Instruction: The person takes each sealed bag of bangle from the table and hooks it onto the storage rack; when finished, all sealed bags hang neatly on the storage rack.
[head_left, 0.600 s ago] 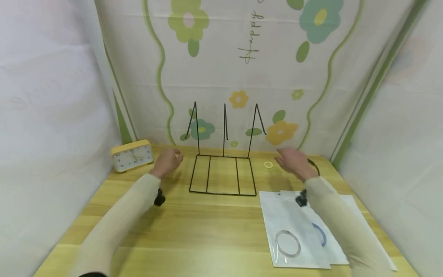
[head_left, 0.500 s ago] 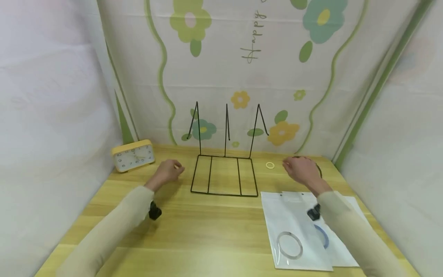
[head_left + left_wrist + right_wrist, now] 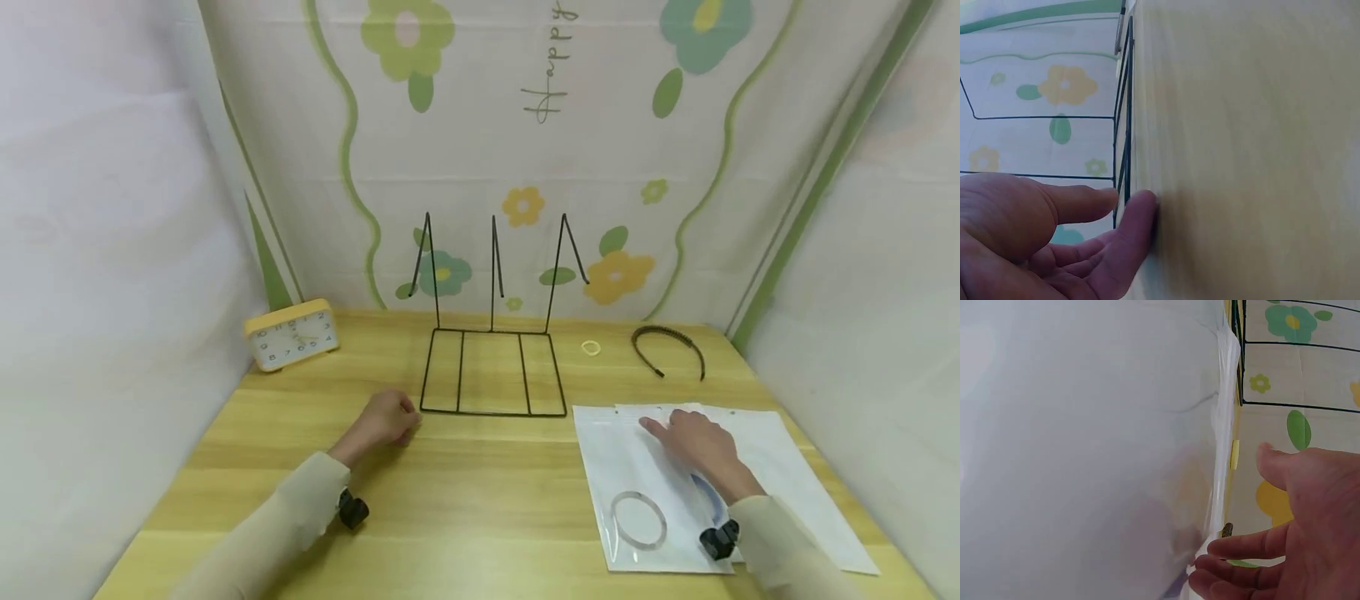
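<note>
The left hand (image 3: pixel 386 418) rests on the table beside the front left corner of a black wire rack (image 3: pixel 491 413), fingers loosely curled and holding nothing; in the left wrist view the thumb and index finger of this hand (image 3: pixel 1054 244) stand apart. Over the top edge of the white plastic bags (image 3: pixel 611 450) lies the right hand (image 3: pixel 697 446), thumb out. In the right wrist view, fingertips of the right hand (image 3: pixel 1310 519) touch the bag edge (image 3: pixel 1222 425), with no visible grip. One bag shows a pale ring (image 3: pixel 639 521), another a blue one (image 3: pixel 707 498).
A yellow clock (image 3: pixel 292 335) stands at the back left. Behind the bags lie a small yellow ring (image 3: pixel 591 348) and a dark headband (image 3: pixel 667 332). White floral cloth (image 3: pixel 480 125) hangs behind the wooden table (image 3: pixel 450 500) and at both sides.
Both hands have come nearer the front: the left from beside the clock to the rack's front corner, the right from the headband onto the bags. The headband is now in full view.
</note>
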A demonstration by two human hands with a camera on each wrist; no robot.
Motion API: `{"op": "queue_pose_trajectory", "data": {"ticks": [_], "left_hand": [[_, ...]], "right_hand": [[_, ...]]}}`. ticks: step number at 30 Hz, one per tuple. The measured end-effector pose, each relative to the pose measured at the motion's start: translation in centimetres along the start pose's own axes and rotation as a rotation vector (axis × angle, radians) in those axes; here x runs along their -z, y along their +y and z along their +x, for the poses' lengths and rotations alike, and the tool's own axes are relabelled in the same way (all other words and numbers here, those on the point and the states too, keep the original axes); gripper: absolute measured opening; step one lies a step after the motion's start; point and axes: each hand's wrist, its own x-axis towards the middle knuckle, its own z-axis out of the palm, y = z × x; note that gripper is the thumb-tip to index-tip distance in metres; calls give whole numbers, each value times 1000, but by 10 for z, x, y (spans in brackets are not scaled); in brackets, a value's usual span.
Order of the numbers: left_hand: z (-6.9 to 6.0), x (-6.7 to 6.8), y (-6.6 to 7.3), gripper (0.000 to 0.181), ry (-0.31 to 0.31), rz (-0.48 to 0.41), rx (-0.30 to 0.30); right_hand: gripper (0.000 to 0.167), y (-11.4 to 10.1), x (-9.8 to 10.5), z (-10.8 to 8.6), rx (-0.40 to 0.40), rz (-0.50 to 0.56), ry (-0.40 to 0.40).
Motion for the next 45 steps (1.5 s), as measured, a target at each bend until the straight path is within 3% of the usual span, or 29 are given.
{"op": "queue_pose_trajectory", "data": {"ticks": [4,7,11,19,25,28,32,38,45], "left_hand": [[1,-6,0,7,26,-66,12],[2,-7,-3,9,36,-92,42],[5,-8,-4,8,45,-114,35],[10,-12,-7,5,52,-217,1],[9,-11,-18,9,113,-310,56],[10,-9,-21,13,136,-317,81],[16,-7,-17,17,109,-283,71],[24,-10,-9,17,72,-278,59],[29,-17,-10,17,73,-284,58]], "right_hand": [[87,-3,-4,-1,13,20,48],[82,-7,-4,0,27,16,43],[72,-9,-4,4,-4,31,50],[71,-4,-11,6,-54,285,101],[67,-2,-23,6,-50,380,136],[64,-1,-29,7,-65,408,143],[51,-3,-27,2,-75,477,200],[51,-14,-13,-6,-18,612,203],[49,-27,-3,-7,47,668,206]]}}
